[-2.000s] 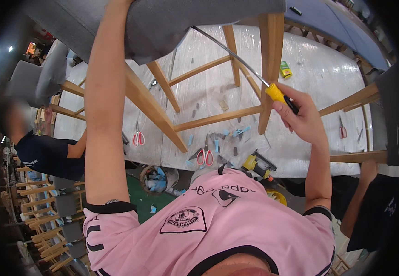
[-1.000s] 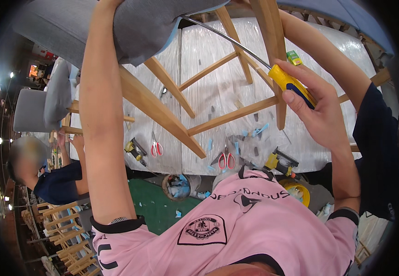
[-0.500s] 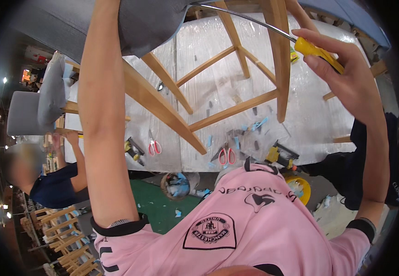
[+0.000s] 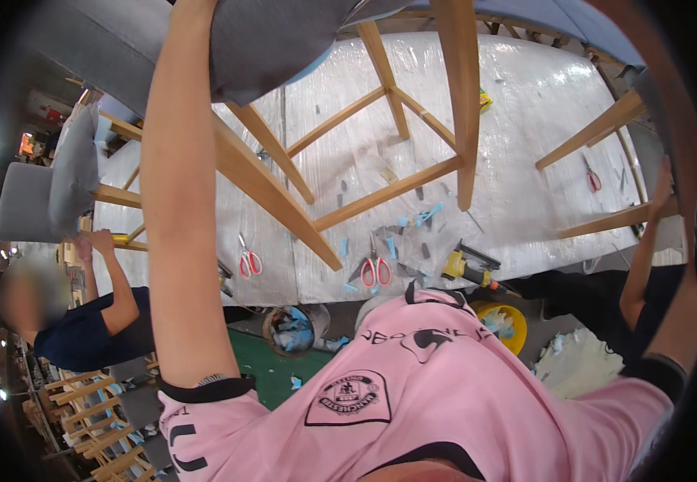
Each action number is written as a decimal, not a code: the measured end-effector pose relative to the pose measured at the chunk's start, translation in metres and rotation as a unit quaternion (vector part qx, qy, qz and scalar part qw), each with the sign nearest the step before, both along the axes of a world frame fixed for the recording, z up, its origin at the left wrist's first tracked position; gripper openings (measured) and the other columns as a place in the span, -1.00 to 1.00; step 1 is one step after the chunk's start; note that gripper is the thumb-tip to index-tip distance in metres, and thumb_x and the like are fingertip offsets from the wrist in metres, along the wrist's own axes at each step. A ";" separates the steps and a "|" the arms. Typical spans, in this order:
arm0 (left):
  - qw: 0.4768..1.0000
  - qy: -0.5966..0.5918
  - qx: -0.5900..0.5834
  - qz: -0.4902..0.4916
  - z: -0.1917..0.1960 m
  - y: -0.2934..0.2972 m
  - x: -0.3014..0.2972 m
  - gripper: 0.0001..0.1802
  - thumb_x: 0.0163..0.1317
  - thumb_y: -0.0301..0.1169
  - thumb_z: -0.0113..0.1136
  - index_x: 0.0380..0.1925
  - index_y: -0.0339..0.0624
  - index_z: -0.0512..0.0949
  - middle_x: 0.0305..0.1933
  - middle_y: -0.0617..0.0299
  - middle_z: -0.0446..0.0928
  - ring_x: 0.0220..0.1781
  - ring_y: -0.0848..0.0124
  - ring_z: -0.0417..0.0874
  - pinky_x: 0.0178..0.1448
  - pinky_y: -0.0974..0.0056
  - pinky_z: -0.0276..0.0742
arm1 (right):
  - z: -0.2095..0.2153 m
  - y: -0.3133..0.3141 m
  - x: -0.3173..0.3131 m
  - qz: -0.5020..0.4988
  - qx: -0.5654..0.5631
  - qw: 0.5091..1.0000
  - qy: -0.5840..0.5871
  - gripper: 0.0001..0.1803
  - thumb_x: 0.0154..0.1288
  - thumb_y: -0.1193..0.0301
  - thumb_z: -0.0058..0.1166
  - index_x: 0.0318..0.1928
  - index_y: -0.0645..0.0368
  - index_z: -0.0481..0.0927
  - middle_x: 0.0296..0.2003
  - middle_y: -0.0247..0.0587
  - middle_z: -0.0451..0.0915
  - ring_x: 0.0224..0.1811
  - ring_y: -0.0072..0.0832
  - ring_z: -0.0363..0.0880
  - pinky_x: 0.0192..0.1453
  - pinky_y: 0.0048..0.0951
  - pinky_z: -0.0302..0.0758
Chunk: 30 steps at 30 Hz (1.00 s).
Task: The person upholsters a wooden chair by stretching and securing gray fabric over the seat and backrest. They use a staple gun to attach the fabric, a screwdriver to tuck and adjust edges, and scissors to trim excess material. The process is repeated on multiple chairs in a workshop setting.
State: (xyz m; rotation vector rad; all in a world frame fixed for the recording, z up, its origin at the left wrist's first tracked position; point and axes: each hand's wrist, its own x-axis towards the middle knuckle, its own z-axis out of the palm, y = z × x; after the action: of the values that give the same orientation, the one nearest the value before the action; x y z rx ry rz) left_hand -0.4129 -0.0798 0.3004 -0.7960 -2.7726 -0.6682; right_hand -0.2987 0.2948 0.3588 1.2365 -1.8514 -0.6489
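Above the worktop (image 4: 525, 104), my left arm reaches the chair (image 4: 284, 40); both hands are out of frame, so finger state is indeterminable.

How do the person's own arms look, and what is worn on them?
The left arm is bare below a short pink sleeve with a black cuff. The right arm, blurred at the picture's rim, shows a similar black cuff. Neither hand is in view.

small yellow packet (image 4: 485, 100), perhaps, on table (image 4: 541, 120)
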 end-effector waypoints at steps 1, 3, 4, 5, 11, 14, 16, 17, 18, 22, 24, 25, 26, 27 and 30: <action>0.999 0.010 0.002 0.031 0.006 -0.007 0.014 -0.35 0.51 0.01 0.05 0.22 -0.42 0.58 0.20 -0.13 0.66 0.32 0.15 0.61 0.46 0.22 0.36 | -0.015 0.005 -0.010 -0.027 -0.049 0.995 -0.080 -0.62 0.36 0.61 0.14 0.12 -0.02 0.72 -0.25 -0.21 0.71 -0.21 -0.39 0.66 -0.18 -0.43 0.57; 0.994 0.085 0.014 0.066 0.015 -0.005 0.051 -0.35 0.52 0.01 0.05 0.21 -0.42 0.59 0.19 -0.13 0.67 0.31 0.14 0.61 0.46 0.23 0.37 | -0.041 0.043 -0.018 -0.060 -0.089 0.978 -0.178 -0.67 0.38 0.57 0.17 0.10 0.01 0.72 -0.10 -0.16 0.69 -0.06 -0.28 0.65 -0.03 -0.32 0.56; 0.987 0.154 0.015 0.049 0.018 0.018 0.068 -0.34 0.49 0.02 0.08 0.18 -0.43 0.61 0.15 -0.13 0.69 0.29 0.11 0.63 0.45 0.22 0.37 | -0.052 0.082 -0.009 -0.086 -0.083 0.973 -0.196 -0.71 0.39 0.54 0.22 0.09 0.04 0.72 0.03 -0.10 0.67 0.05 -0.19 0.65 0.08 -0.25 0.56; 0.987 0.153 -0.029 0.043 0.011 0.026 0.094 -0.30 0.41 0.04 0.16 0.22 -0.42 0.56 0.17 -0.15 0.66 0.30 0.05 0.61 0.45 0.18 0.39 | -0.086 0.113 -0.019 -0.049 -0.082 0.979 -0.183 -0.58 0.31 0.61 0.27 0.15 -0.01 0.69 0.07 -0.13 0.65 0.10 -0.17 0.62 0.16 -0.23 0.53; 0.922 0.301 -0.224 0.096 -0.033 0.064 0.140 0.05 0.07 -0.09 0.48 0.50 -0.28 0.20 0.40 -0.18 0.35 0.39 -0.10 0.43 0.44 -0.03 0.37 | -0.436 0.231 0.032 -0.171 -0.674 0.601 -0.395 -0.51 0.45 0.41 0.25 0.33 0.21 0.52 -0.08 -0.27 0.67 -0.06 -0.51 0.60 0.06 -0.43 0.56; 0.882 0.381 -0.242 0.138 -0.051 0.063 0.128 0.10 0.01 -0.09 0.56 0.53 0.01 0.18 0.41 0.00 0.38 0.38 -0.06 0.47 0.44 -0.04 0.40 | -0.640 0.221 0.083 -0.354 -0.715 0.434 -0.419 -0.53 0.31 0.43 0.29 0.22 0.23 0.58 -0.37 -0.29 0.62 -0.43 -0.48 0.54 -0.29 -0.35 0.52; 0.853 0.433 -0.246 0.158 -0.059 0.063 0.119 0.09 0.00 -0.07 0.58 0.53 0.13 0.21 0.40 0.09 0.42 0.36 -0.01 0.51 0.44 -0.03 0.43 | -0.698 0.172 0.111 -0.335 -0.743 0.249 -0.523 -0.45 0.24 0.50 0.27 0.27 0.15 0.56 -0.42 -0.29 0.59 -0.49 -0.56 0.58 -0.40 -0.44 0.53; 0.850 0.437 -0.247 0.163 -0.061 0.066 0.122 0.09 -0.01 -0.09 0.58 0.53 0.13 0.22 0.40 0.11 0.43 0.36 0.01 0.52 0.43 -0.04 0.44 | -0.707 0.148 0.110 -0.345 -0.718 0.256 -0.548 -0.44 0.24 0.51 0.26 0.28 0.14 0.55 -0.41 -0.29 0.60 -0.48 -0.54 0.59 -0.39 -0.44 0.53; 0.849 0.439 -0.242 0.164 -0.064 0.069 0.124 0.09 -0.02 -0.10 0.58 0.53 0.13 0.23 0.40 0.12 0.43 0.35 0.03 0.53 0.43 -0.05 0.45 | -0.712 0.132 0.115 -0.359 -0.694 0.263 -0.566 -0.44 0.25 0.52 0.24 0.29 0.13 0.54 -0.39 -0.29 0.61 -0.47 -0.53 0.60 -0.39 -0.43 0.54; 0.863 0.412 -0.252 0.148 -0.061 0.068 0.123 0.12 -0.03 -0.05 0.60 0.54 0.12 0.21 0.40 0.08 0.42 0.37 0.03 0.51 0.42 -0.06 0.45 | -0.726 0.101 0.088 -0.307 -0.672 0.225 -0.635 -0.41 0.23 0.50 0.25 0.31 0.12 0.54 -0.37 -0.27 0.64 -0.48 -0.51 0.61 -0.38 -0.43 0.56; 0.866 0.409 -0.252 0.142 -0.061 0.070 0.123 0.14 -0.03 0.01 0.61 0.55 0.11 0.20 0.40 0.07 0.42 0.38 0.04 0.50 0.42 -0.06 0.45 | -0.728 0.101 0.077 -0.301 -0.653 0.236 -0.654 -0.40 0.21 0.47 0.28 0.31 0.14 0.54 -0.38 -0.24 0.66 -0.50 -0.50 0.62 -0.39 -0.40 0.57; 0.857 0.421 -0.259 0.146 -0.062 0.072 0.124 0.16 -0.03 0.03 0.61 0.56 0.11 0.18 0.40 0.09 0.42 0.37 0.06 0.50 0.41 -0.05 0.45 | -0.727 0.101 0.077 -0.306 -0.645 0.233 -0.660 -0.40 0.21 0.47 0.28 0.31 0.15 0.54 -0.38 -0.24 0.66 -0.50 -0.49 0.62 -0.39 -0.40 0.57; 0.848 0.432 -0.267 0.150 -0.063 0.075 0.124 0.18 -0.02 0.05 0.61 0.57 0.11 0.16 0.40 0.10 0.42 0.37 0.07 0.51 0.41 -0.03 0.45 | -0.727 0.104 0.078 -0.311 -0.638 0.229 -0.666 -0.40 0.21 0.47 0.28 0.31 0.15 0.54 -0.38 -0.24 0.66 -0.50 -0.49 0.62 -0.39 -0.41 0.57; 0.839 0.442 -0.275 0.157 -0.065 0.077 0.126 0.20 -0.01 0.08 0.60 0.58 0.11 0.14 0.40 0.12 0.42 0.37 0.09 0.51 0.40 -0.02 0.45 | -0.729 0.106 0.079 -0.317 -0.627 0.228 -0.674 -0.40 0.21 0.47 0.28 0.30 0.16 0.54 -0.38 -0.24 0.66 -0.50 -0.49 0.62 -0.40 -0.41 0.57; 0.821 0.475 -0.261 0.179 -0.075 0.079 0.127 -0.10 0.12 -0.02 0.56 0.46 0.09 0.40 0.47 0.12 0.42 0.41 0.10 0.51 0.41 0.03 0.45 | -0.740 0.117 0.099 -0.319 -0.649 0.218 -0.656 -0.43 0.22 0.48 0.26 0.29 0.17 0.55 -0.39 -0.24 0.65 -0.51 -0.49 0.62 -0.42 -0.41 0.56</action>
State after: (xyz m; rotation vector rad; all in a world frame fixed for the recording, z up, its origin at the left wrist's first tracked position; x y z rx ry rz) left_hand -0.2855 -0.0008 0.2251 -0.4449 -2.0181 0.4902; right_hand -0.1992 0.4119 -0.3811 -0.7643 -2.6047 2.1422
